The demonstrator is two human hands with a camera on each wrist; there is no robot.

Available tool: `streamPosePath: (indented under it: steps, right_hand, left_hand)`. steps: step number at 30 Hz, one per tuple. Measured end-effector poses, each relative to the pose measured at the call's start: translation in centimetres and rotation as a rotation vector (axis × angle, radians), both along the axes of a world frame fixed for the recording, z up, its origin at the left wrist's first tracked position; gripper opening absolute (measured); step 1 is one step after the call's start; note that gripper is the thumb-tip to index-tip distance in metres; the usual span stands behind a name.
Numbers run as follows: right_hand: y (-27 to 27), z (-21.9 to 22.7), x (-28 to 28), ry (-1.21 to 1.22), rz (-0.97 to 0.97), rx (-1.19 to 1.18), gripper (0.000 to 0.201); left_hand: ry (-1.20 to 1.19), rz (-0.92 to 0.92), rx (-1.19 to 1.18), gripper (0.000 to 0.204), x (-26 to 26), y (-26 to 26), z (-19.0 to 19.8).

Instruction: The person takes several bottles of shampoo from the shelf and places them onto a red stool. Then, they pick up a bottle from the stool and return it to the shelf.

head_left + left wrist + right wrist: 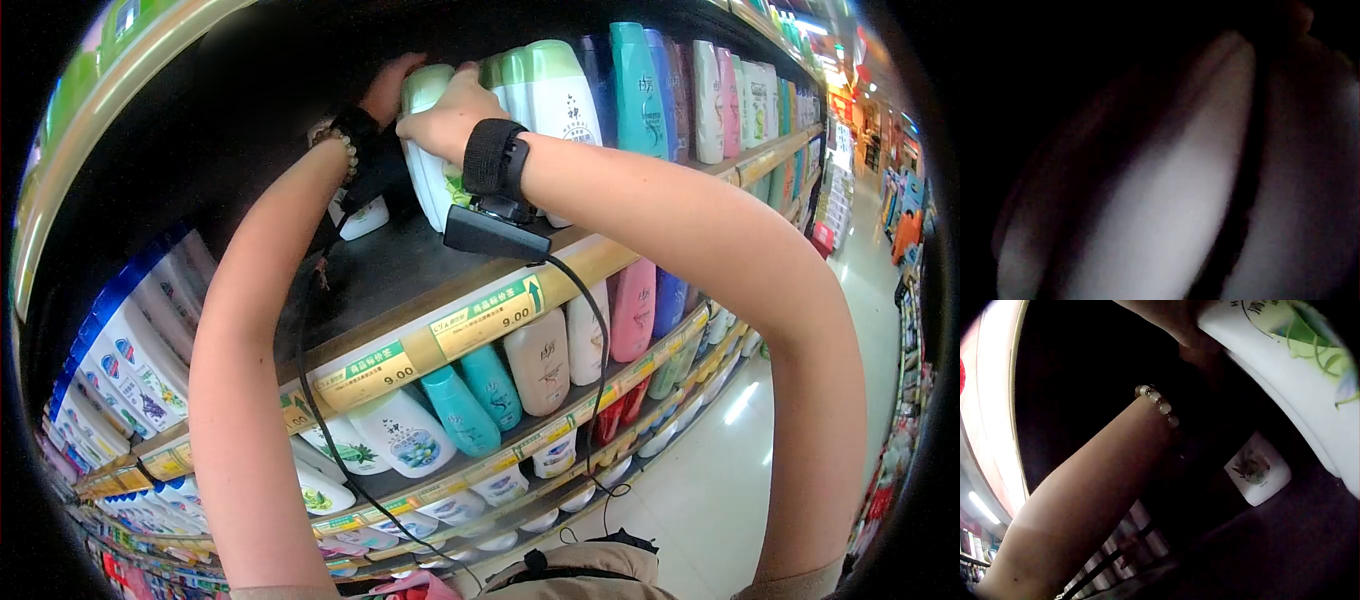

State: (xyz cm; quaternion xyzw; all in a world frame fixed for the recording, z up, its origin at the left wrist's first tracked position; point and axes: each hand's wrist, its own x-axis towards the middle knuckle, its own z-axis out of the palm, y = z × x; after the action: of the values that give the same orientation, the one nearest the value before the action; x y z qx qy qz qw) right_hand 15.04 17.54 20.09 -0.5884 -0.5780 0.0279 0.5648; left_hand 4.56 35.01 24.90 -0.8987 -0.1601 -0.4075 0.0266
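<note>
In the head view my right hand (pixel 455 115) grips a white bottle (pixel 425 185) with a green top, its fingers wrapped across the upper front. This bottle stands slightly tilted at the left end of a row of similar green-topped bottles (pixel 560 95). My left hand (pixel 392 90) reaches deep into the dark shelf, beside and behind the held bottle's top; its fingers are mostly hidden, and I cannot tell whether they hold anything. Pale bottle sides (pixel 1166 212) fill the dim left wrist view. Below my left wrist, the lower part of another white bottle (pixel 1260 472) shows in the right wrist view.
Teal bottles (pixel 640 90) and other bottles continue the row rightward. Blue-capped white bottles (pixel 130 370) stand at the left. Price labels (pixel 490 315) line the shelf edge, with more bottles (pixel 405 430) below. A black cable (pixel 595 400) hangs from my right wrist device. An aisle floor (pixel 700 470) lies right.
</note>
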Motion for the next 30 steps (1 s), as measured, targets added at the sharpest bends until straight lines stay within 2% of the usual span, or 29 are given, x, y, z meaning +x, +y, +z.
streamPosePath:
  steps: [1,4,10,13,16,18,22,25,28,30]
  right_hand:
    - [-0.1,-0.1,-0.1,0.01,-0.005,0.0,0.088]
    - [-0.3,-0.1,0.0,0.033,0.0,0.004,0.089]
    - [-0.4,0.0,0.5,0.019,0.041,-0.004,0.09]
    - [-0.3,-0.1,0.7,0.028,0.054,-0.011,0.09]
    - [-0.2,0.0,0.8,0.039,0.044,-0.012,0.089]
    - [-0.1,0.0,0.8,0.042,0.047,-0.015,0.088]
    - [0.1,-0.2,0.5,-0.017,0.062,-0.004,0.088]
    - [0.3,-0.1,0.2,-0.03,0.038,0.024,0.087]
    - [0.2,-0.1,0.0,-0.043,0.035,0.03,0.088]
    - [0.0,0.0,0.0,-0.037,0.029,0.018,0.089]
  left_hand:
    - [-0.003,0.029,0.105,0.033,0.0,-1.3,-0.3]
    - [0.012,0.118,0.054,0.031,0.4,-3.4,-0.2]
    - [-0.045,0.232,0.205,0.028,0.5,-2.4,-0.4]
    - [-0.082,0.226,0.098,0.029,0.6,-3.4,-0.1]
    - [-0.068,0.251,0.252,0.029,0.4,-1.4,0.0]
    - [-0.073,0.305,0.272,0.029,0.6,-1.0,-0.1]
    - [-0.04,0.351,0.33,0.03,-0.2,-3.1,-0.8]
    - [-0.134,0.115,0.23,0.03,-0.6,-3.5,-1.2]
    - [-0.016,0.007,0.056,0.035,-1.3,-3.9,0.3]
    - [0.011,-0.048,-0.359,0.038,-1.3,-1.0,2.6]
